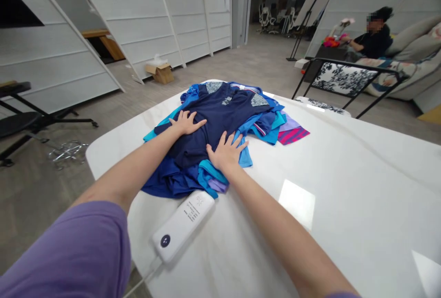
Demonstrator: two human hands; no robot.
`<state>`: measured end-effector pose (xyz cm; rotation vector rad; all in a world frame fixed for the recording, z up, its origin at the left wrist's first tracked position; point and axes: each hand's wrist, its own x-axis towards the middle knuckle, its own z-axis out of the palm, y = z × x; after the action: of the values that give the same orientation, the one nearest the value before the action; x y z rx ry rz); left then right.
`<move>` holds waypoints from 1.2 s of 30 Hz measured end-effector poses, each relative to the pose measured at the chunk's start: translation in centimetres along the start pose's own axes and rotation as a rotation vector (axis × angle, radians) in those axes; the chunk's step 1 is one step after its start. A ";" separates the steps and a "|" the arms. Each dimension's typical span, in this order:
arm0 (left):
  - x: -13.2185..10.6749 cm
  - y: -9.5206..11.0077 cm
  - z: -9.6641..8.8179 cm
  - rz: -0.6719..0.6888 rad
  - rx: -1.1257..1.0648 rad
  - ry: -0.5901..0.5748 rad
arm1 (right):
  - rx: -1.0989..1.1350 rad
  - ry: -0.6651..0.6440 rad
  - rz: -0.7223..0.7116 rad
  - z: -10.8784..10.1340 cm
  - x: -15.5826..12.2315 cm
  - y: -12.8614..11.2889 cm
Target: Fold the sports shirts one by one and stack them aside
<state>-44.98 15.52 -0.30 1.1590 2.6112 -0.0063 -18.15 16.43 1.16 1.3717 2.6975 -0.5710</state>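
Observation:
A navy shirt (220,112) with patterned grey shoulders lies spread on top of a pile of clothes. My left hand (188,123) rests on its left side, fingers spread and palm down. Lower on the right, my right hand (225,151) also lies flat, fingers apart, at the edge of the navy cloth and a light blue garment (245,156). Under the navy shirt, a royal blue garment (172,181) and a turquoise one (206,174) stick out toward me. A pink and purple striped piece (292,136) shows at the pile's right.
A white power bank (184,227) with a cable lies on the white table (344,188) close to me, touching the pile's near edge. Beyond the table stand a black-framed chair (344,80) and a cardboard box (160,73). A person (374,38) sits at the far right.

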 end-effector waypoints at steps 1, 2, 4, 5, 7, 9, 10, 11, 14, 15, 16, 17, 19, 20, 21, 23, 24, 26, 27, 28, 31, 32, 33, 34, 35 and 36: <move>-0.4 -0.5 0.4 0.021 -0.010 0.008 | -0.011 -0.041 -0.022 -0.3 -1.0 0.2; -0.7 -1.1 0.7 0.046 -0.016 0.021 | -0.024 -0.071 -0.046 -0.8 -1.5 0.8; -0.8 -2.5 1.1 0.078 -0.025 0.028 | -0.048 -0.049 -0.090 -2.4 -1.4 2.9; -0.7 -3.2 1.1 0.083 -0.025 0.024 | -0.060 0.007 -0.095 -3.4 -0.6 4.4; 0.1 -4.7 1.2 0.107 -0.022 0.017 | -0.076 0.133 -0.040 -5.1 1.9 7.9; 1.3 -6.2 1.2 0.148 -0.008 0.015 | -0.066 0.111 0.092 -6.0 5.0 11.5; 2.0 -7.1 1.1 0.173 0.002 0.016 | -0.051 0.054 0.137 -6.1 6.5 13.0; 2.7 -7.9 1.2 0.198 0.011 0.019 | -0.035 -0.002 0.154 -5.9 7.8 14.2; 4.7 -10.1 1.2 0.226 0.020 0.031 | -0.031 -0.022 0.068 -4.5 10.8 15.9; 5.2 -10.6 1.3 0.224 0.019 0.034 | -0.044 0.008 0.034 -4.1 11.4 15.8; 5.5 -10.9 1.3 0.216 0.022 0.038 | -0.059 0.031 0.014 -3.7 11.9 15.5; 5.6 -10.9 1.3 0.203 0.032 0.044 | -0.072 0.041 0.008 -3.5 12.1 15.0; 5.1 -10.4 1.0 0.175 0.079 0.067 | -0.095 0.046 0.023 -3.6 11.6 13.8; 4.5 -9.9 0.8 0.164 0.111 0.084 | -0.106 0.059 0.027 -3.8 10.8 13.2; 3.8 -9.1 0.4 0.153 0.139 0.104 | -0.115 0.080 0.019 -4.2 9.4 12.7; 2.0 -7.0 -0.4 0.117 0.161 0.144 | -0.115 0.124 -0.030 -5.1 5.3 12.4; 1.0 -5.6 -0.8 0.092 0.149 0.168 | -0.104 0.142 -0.070 -5.6 2.6 12.9; -0.9 -2.2 -1.3 0.065 0.100 0.224 | -0.070 0.166 -0.154 -6.5 -3.8 15.5; -2.0 0.0 -1.3 0.079 0.074 0.249 | -0.055 0.183 -0.185 -6.9 -7.3 17.7; -3.2 2.6 -1.0 0.113 0.051 0.271 | -0.044 0.202 -0.200 -7.4 -11.0 20.5; -7.7 12.6 1.1 0.300 -0.047 0.329 | -0.020 0.279 -0.043 -9.3 -22.1 31.2; -9.7 16.6 2.2 0.367 -0.099 0.341 | -0.019 0.317 0.054 -10.0 -25.7 35.1; -12.0 20.7 3.5 0.427 -0.157 0.344 | -0.017 0.360 0.156 -10.9 -29.2 38.9; -14.6 24.8 4.9 0.476 -0.215 0.332 | -0.016 0.409 0.258 -11.7 -32.7 42.6; -17.3 28.8 6.3 0.505 -0.264 0.301 | -0.016 0.463 0.356 -12.6 -36.0 46.1; -20.1 32.4 7.7 0.520 -0.295 0.254 | -0.018 0.517 0.444 -13.5 -39.0 49.3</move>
<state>-6.68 21.97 1.10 1.7691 2.3110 0.6449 45.84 17.57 7.58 2.2857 2.5655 -0.1647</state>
